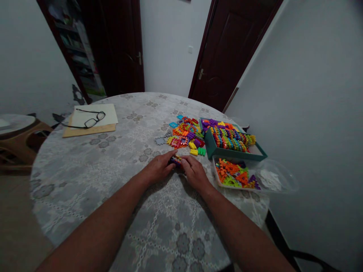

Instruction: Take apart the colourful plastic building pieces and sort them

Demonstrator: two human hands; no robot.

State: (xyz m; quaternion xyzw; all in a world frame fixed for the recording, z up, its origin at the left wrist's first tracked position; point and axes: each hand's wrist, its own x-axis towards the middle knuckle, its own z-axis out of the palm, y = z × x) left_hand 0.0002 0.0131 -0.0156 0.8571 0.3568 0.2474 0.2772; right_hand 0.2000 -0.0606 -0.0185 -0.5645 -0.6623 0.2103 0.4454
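The left hand (162, 166) and right hand (196, 172) pinch a small toy block (176, 160) from either side in a curled grip, just above or on the desk (127, 158); it lies between them, neither clearly nearer, its long axis partly hidden. Beyond, near the fingertips, lies a loose heap of toy pieces (184, 132).

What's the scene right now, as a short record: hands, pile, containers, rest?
Left hand: on the held pieces, left side
Right hand: on their right side
Pile: loose, multicoloured, beyond the hands
Green box: packed rows of coloured pieces
Clear tub: mostly orange and lime pieces
Glasses: on papers, far left
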